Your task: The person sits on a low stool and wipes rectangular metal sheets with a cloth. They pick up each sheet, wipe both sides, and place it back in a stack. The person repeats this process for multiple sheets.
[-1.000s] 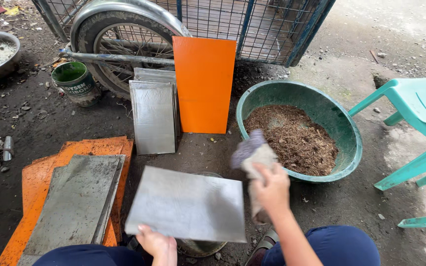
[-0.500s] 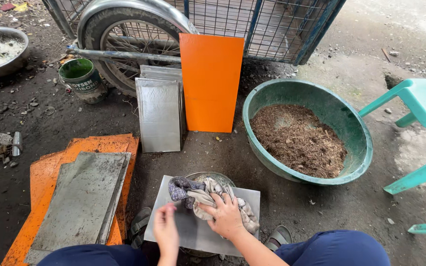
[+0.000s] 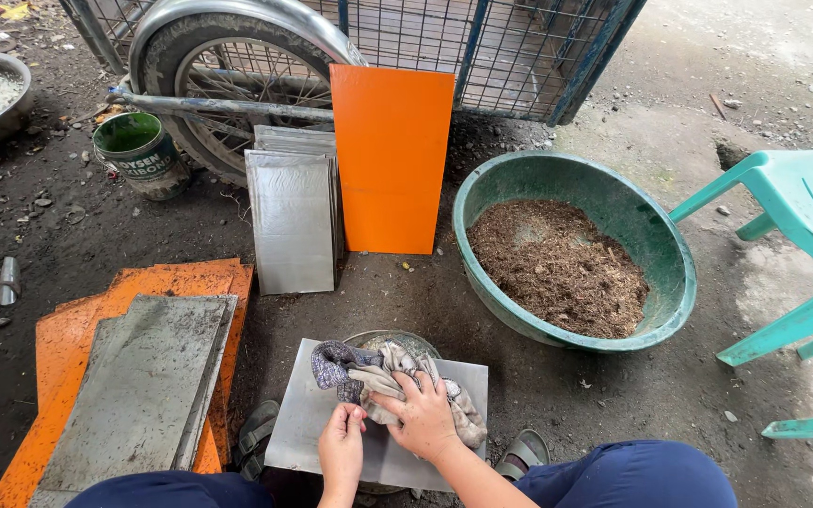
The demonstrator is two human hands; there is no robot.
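One green basin (image 3: 672,246), one paint can (image 3: 138,153), one rag (image 3: 378,376) — two hands (image 3: 388,433), one upright orange panel (image 3: 392,160)

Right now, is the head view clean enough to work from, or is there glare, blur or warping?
Head view: soft, even daylight, faint shadows; mild sheen on the upright grey sheets; both hands and the rag look sharp; wide-angle bending toward the edges, seen at the turquoise chair.
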